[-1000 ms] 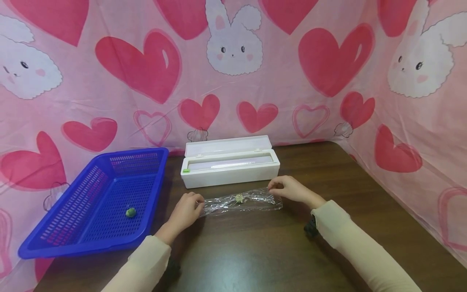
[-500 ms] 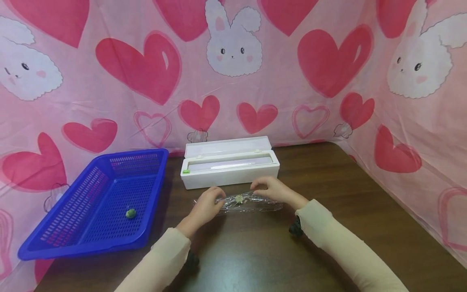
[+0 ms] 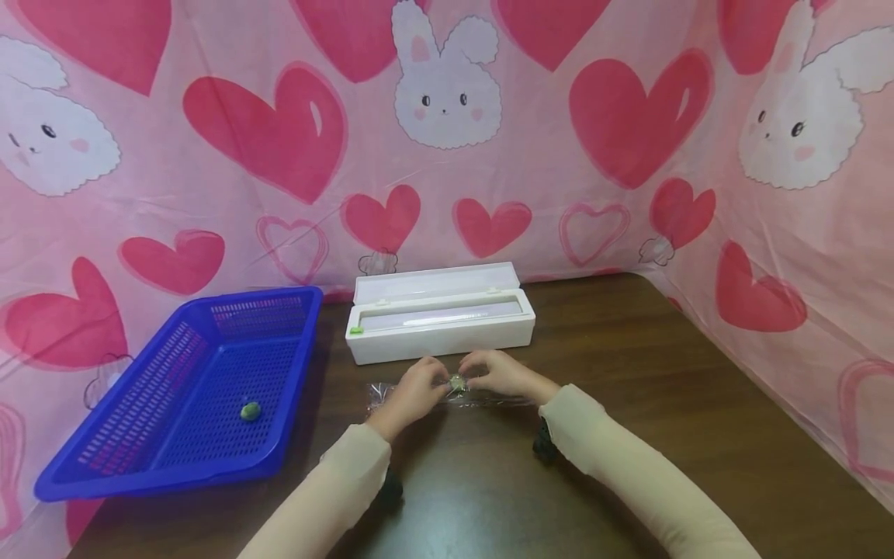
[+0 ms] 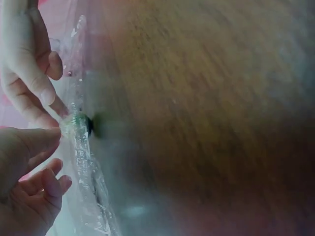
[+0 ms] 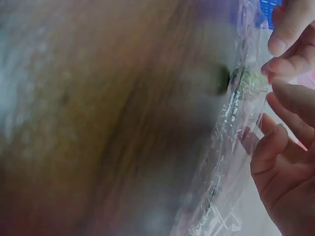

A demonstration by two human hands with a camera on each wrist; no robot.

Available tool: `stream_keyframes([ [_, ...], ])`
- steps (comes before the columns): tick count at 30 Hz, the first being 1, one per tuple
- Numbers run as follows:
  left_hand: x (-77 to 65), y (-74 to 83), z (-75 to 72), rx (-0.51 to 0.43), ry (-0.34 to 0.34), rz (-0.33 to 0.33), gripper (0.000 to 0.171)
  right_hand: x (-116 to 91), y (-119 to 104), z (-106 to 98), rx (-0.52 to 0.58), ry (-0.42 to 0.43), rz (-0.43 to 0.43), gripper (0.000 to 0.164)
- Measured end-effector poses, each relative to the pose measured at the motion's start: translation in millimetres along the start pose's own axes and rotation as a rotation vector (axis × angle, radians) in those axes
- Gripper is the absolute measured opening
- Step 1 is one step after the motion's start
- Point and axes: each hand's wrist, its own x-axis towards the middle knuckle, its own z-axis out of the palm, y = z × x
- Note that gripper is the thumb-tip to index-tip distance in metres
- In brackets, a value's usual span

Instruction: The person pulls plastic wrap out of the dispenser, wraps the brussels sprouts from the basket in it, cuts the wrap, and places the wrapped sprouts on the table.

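A crumpled strip of clear plastic wrap (image 3: 378, 393) lies along the table, with a small green ball like a Brussels sprout (image 3: 457, 383) wrapped in its middle. Just left of the sprout, my left hand (image 3: 417, 390) pinches the wrap between thumb and forefinger. From the other side my right hand (image 3: 504, 374) pinches the film close to the sprout, its remaining fingers loosely bent. In the left wrist view the sprout (image 4: 78, 123) shows through the film between both hands' fingertips. Fingers hide part of the strip in the head view.
Behind the hands stands a white wrap dispenser box (image 3: 447, 339) with its lid raised. At left, a blue plastic basket (image 3: 168, 473) holds another green sprout (image 3: 251, 411). A pink heart-print cloth (image 3: 517, 178) hangs behind and to the right of the brown table (image 3: 628, 373).
Both hands have moved inward from the strip's two ends to the sprout in its middle. The basket and dispenser have stayed in place.
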Motion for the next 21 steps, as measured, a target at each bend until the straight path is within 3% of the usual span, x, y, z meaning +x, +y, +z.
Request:
stream_keyframes([
  [7,-4.2,-5.2,4.4,0.019,-0.047,-0.026,0.011,2.2,-3.5,5.7,0.026,-0.064,0.080,0.022],
  [14,-2.4,-6.6,4.7,0.026,-0.051,0.004,0.020,2.0,-2.6,5.7,0.032,-0.058,0.124,0.030],
  [21,-0.4,-8.2,7.0,0.040,-0.053,0.009,0.022,3.8,-3.4,4.2,0.004,-0.047,0.131,0.028],
])
